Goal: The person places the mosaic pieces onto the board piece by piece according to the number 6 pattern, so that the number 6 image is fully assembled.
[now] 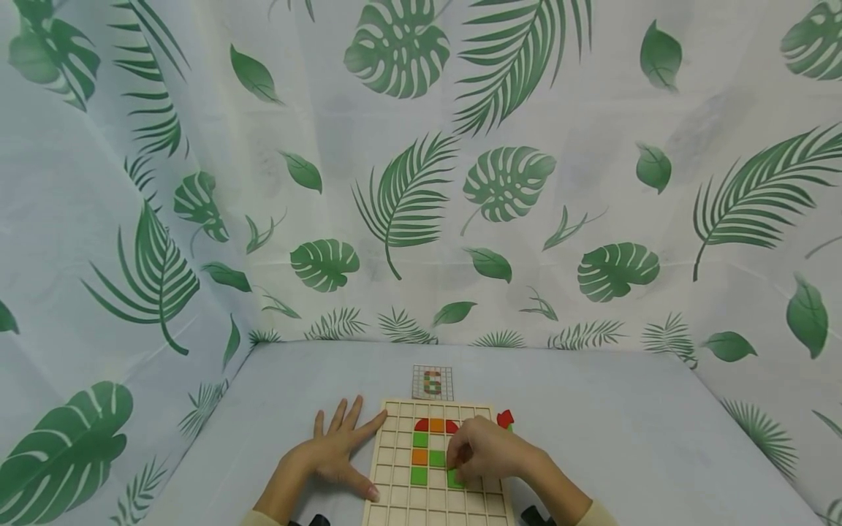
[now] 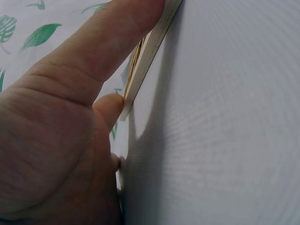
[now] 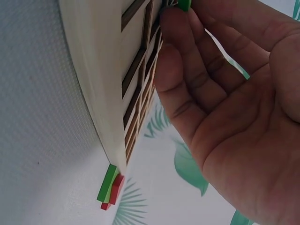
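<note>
A wooden grid board lies on the table, with red, orange and green tiles set in its cells. Spread wide, my left hand touches the board's left edge with thumb and index finger. The left wrist view has its thumb against the board's side. My right hand is over the right half of the grid and pinches a green square tile low at the board. In the right wrist view only a corner of that green tile shows at the fingertips; the hand hides several cells.
Behind the board lies a small pattern card with a coloured figure on a grid. Loose red and green pieces sit by the board's upper right corner. A leaf-print curtain encloses the back and sides of the table.
</note>
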`<state>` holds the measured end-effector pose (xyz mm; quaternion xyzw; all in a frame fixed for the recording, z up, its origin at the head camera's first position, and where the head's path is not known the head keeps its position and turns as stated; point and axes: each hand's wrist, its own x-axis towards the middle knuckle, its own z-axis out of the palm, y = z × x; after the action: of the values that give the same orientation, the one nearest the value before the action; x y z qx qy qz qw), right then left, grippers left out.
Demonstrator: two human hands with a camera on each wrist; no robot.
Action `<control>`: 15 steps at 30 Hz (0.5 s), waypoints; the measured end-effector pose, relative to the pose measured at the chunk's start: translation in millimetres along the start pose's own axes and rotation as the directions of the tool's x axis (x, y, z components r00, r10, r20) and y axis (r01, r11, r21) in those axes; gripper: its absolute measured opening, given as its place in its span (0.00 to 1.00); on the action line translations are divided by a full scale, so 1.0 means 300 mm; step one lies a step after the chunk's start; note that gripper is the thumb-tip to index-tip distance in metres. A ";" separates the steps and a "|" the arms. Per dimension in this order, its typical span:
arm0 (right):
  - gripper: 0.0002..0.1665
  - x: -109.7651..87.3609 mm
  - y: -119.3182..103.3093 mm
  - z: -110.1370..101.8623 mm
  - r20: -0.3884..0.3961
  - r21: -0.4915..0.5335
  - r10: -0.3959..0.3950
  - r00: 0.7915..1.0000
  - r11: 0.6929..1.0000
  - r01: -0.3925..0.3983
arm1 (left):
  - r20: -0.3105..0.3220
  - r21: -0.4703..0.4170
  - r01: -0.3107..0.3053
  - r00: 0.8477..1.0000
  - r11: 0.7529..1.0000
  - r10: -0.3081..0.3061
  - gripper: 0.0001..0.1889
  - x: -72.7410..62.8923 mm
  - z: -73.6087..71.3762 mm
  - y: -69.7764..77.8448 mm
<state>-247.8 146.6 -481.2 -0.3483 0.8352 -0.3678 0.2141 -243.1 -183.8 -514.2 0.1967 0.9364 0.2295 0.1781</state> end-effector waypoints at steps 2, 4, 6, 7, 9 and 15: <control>0.08 -0.003 -0.002 0.000 -0.001 -0.006 0.005 1.000 1.000 -0.005 | -0.001 0.002 -0.005 1.000 1.000 0.005 0.69 0.000 0.001 -0.002; 0.08 -0.005 -0.005 0.001 -0.001 -0.008 0.002 1.000 1.000 -0.002 | -0.004 0.008 -0.005 1.000 1.000 0.005 0.69 0.001 0.002 -0.002; 0.09 -0.005 -0.005 0.002 0.000 -0.010 0.002 1.000 1.000 -0.002 | -0.004 0.012 -0.001 1.000 1.000 0.001 0.69 0.001 0.003 -0.001; 0.09 -0.005 -0.004 0.002 0.001 -0.010 -0.001 1.000 1.000 0.001 | -0.003 0.014 0.001 1.000 1.000 -0.001 0.68 0.001 0.002 0.001; 0.10 -0.005 -0.003 0.003 0.001 -0.015 0.000 1.000 1.000 0.000 | -0.002 0.015 0.005 1.000 1.000 -0.005 0.68 0.000 0.000 0.003; 0.10 -0.004 -0.001 0.005 -0.002 -0.038 0.004 1.000 0.999 -0.004 | -0.003 0.009 0.005 1.000 1.000 -0.005 0.68 -0.003 0.000 0.003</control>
<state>-245.8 146.6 -481.8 -0.3503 0.8430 -0.3517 0.2073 -242.0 -183.4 -513.6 0.1948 0.9382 0.2250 0.1765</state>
